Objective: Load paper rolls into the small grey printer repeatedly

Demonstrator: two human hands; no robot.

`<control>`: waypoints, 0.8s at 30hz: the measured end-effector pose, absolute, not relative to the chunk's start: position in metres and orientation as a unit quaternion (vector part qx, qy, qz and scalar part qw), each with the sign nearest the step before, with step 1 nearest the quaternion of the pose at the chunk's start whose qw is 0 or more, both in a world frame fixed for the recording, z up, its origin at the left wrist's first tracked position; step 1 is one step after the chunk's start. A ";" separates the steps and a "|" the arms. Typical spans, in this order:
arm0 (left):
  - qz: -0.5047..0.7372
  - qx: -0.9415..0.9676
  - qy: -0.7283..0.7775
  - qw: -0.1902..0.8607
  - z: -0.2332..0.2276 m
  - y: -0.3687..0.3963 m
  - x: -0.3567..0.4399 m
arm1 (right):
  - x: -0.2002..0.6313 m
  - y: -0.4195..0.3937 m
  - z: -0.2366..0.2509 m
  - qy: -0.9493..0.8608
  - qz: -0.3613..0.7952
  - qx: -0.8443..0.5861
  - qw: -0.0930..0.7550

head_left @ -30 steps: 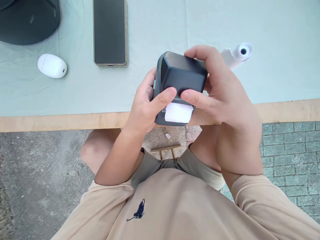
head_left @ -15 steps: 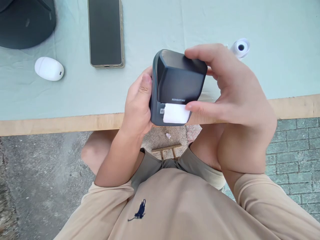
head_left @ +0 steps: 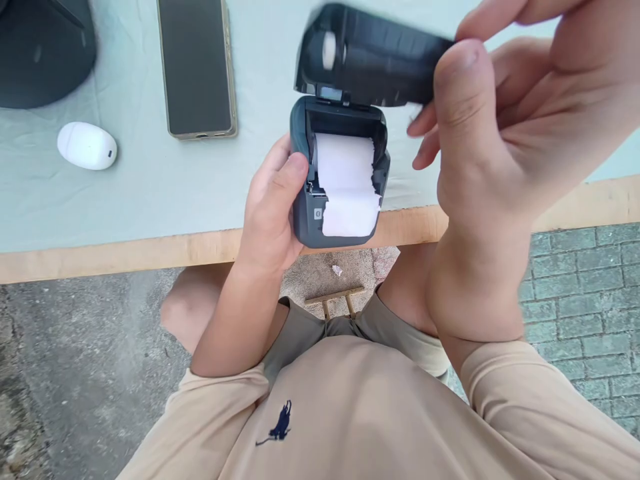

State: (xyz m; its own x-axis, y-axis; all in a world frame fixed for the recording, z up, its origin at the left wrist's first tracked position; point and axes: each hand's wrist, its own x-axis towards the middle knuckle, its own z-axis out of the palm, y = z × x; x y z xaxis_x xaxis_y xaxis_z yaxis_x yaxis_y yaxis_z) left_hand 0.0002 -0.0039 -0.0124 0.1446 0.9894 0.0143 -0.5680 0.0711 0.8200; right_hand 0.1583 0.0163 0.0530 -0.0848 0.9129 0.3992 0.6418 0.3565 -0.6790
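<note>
Left hand (head_left: 267, 213): curled in a grip; thumb (head_left: 291, 177) angled upward, fingers (head_left: 273, 159) mostly hidden;
Left forearm (head_left: 237, 313): slanting up and inward;
Right hand (head_left: 510, 127): raised higher, palm partly showing; thumb (head_left: 465, 87) and index finger (head_left: 493, 17) pinching, other fingers (head_left: 427, 123) curled beneath;
Right forearm (head_left: 477, 287): rising steeply, foreshortened

This looks like an outdoor paved spot. Rough concrete (head_left: 100, 360) and green paving bricks (head_left: 585, 300) lie below the near edge of a cloth-covered table (head_left: 130, 207).
</note>
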 end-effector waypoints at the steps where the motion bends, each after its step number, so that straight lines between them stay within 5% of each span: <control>1: 0.582 0.359 0.298 0.666 -0.013 -0.004 0.000 | 0.157 0.017 0.052 -0.710 0.152 -0.541 0.426; 3: 0.574 0.376 0.303 0.662 -0.014 -0.004 -0.001 | 0.156 0.018 0.051 -0.731 0.125 -0.519 0.424; 9: 0.552 0.374 0.316 0.675 -0.012 -0.005 -0.003 | 0.157 0.019 0.049 -0.838 0.070 -0.502 0.204; 16: 0.571 0.352 0.301 0.678 -0.010 -0.008 -0.001 | 0.151 0.018 0.053 -0.819 0.121 -0.557 0.068; 21: 0.561 0.358 0.322 0.673 -0.007 -0.008 -0.002 | 0.154 0.015 0.057 -0.829 0.136 -0.532 0.102; 24: 0.572 0.353 0.332 0.662 -0.007 -0.008 -0.002 | 0.159 0.010 0.058 -0.823 0.206 -0.482 0.218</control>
State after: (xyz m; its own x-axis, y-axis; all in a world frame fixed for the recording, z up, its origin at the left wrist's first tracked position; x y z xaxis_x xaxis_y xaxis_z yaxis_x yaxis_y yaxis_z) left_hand -0.0018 -0.0076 -0.0069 0.1261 0.9913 -0.0367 -0.5228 0.0978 0.8468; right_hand 0.1588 0.0105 0.0580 -0.4406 0.8833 0.1603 0.7037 0.4507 -0.5493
